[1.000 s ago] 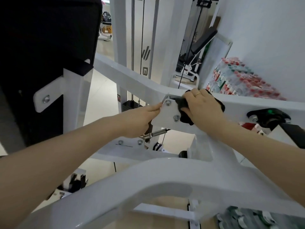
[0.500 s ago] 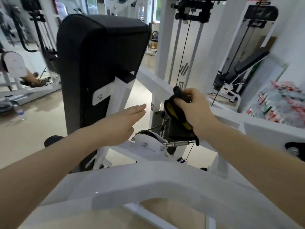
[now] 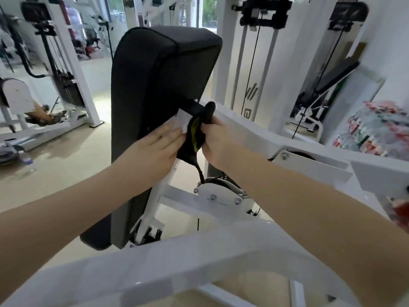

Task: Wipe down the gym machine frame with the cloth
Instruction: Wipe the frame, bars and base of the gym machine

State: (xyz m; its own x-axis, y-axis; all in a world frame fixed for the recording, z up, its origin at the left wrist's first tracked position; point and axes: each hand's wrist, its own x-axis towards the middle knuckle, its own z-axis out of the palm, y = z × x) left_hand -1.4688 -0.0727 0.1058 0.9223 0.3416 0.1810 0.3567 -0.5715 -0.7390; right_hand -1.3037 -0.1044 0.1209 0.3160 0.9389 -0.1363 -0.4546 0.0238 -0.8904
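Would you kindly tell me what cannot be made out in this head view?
- Bracket on the back pad: mostly hidden by the black cloth and left hand.
- Right hand: fingertips buried in the cloth.
- Bottle packs: labels blurred.
- Frame: cut off by the bottom edge.

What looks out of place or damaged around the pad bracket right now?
Nothing looks damaged. One oddity: a clear plastic bottle lies on the beige floor at far left, beside another machine's white base.
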